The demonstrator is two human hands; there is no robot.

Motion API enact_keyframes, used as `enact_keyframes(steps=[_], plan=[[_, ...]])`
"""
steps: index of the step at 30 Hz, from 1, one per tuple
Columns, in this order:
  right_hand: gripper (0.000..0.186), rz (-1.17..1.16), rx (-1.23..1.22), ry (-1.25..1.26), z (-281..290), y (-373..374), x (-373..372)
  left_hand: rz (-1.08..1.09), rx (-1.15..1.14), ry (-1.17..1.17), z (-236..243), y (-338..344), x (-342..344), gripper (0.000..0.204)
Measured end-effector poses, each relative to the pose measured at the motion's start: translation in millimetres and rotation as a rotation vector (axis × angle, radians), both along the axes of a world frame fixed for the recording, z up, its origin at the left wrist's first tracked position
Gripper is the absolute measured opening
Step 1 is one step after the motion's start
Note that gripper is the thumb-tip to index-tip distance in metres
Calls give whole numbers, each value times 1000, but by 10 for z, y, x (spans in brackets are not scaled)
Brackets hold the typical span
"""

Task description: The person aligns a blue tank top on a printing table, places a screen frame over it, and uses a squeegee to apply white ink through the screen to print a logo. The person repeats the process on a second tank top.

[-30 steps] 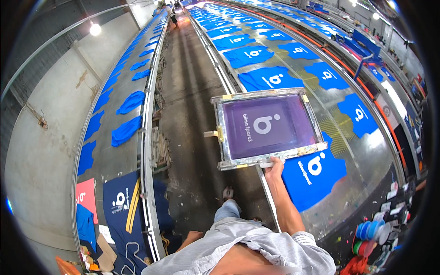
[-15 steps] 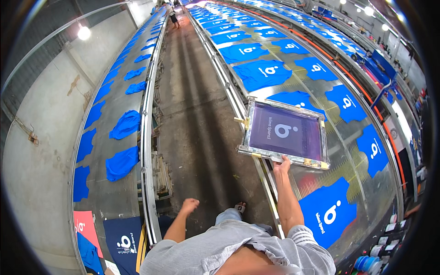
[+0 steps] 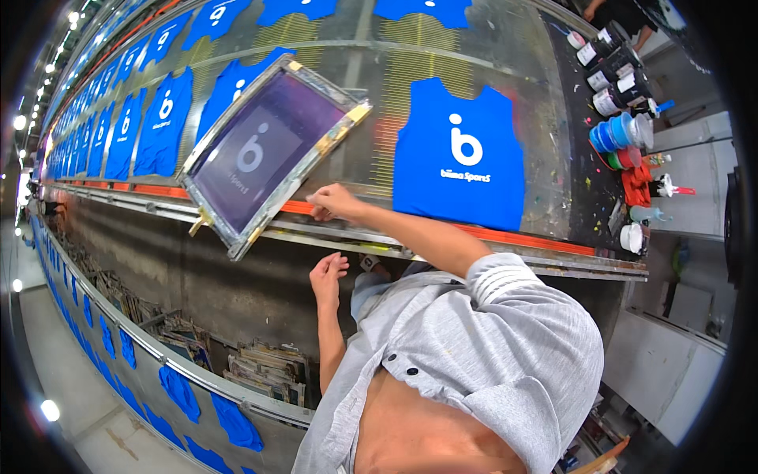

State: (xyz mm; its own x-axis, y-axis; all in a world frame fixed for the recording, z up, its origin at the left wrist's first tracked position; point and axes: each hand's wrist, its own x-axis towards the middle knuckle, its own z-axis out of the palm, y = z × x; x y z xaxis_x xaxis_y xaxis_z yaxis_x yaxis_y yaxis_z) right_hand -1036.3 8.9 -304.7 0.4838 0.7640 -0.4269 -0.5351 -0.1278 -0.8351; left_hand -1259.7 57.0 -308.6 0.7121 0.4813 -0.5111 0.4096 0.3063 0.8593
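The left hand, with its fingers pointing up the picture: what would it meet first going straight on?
Probably the metal table rail just above the left hand, near the aluminium-framed purple printing screen; depth is unclear.

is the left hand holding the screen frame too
No, the left hand hangs free below the table edge, while only the right hand grips the screen frame.

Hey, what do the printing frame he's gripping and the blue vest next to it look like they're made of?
Screen frame: likely bare metal, a pale grey rim with taped corners, around a taut, semi-sheer purple mesh. Blue vest: matte fabric, probably knit, lying flat with soft edges and a white print.
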Motion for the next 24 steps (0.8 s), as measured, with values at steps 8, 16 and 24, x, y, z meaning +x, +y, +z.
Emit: enact_keyframes(steps=[8, 16, 24], plan=[[28, -3, -636, -1566, -205, -1824, 2311, 206, -320, 70, 256, -968, 1240, 63], [54, 309, -447, -1704, -518, -1869, 2160, 59, -408, 317, -173, -1392, 1565, 26], [18, 159, -187, -1611, -501, -1894, 2321, -114, -122, 393, -103, -1444, 1635, 19]])
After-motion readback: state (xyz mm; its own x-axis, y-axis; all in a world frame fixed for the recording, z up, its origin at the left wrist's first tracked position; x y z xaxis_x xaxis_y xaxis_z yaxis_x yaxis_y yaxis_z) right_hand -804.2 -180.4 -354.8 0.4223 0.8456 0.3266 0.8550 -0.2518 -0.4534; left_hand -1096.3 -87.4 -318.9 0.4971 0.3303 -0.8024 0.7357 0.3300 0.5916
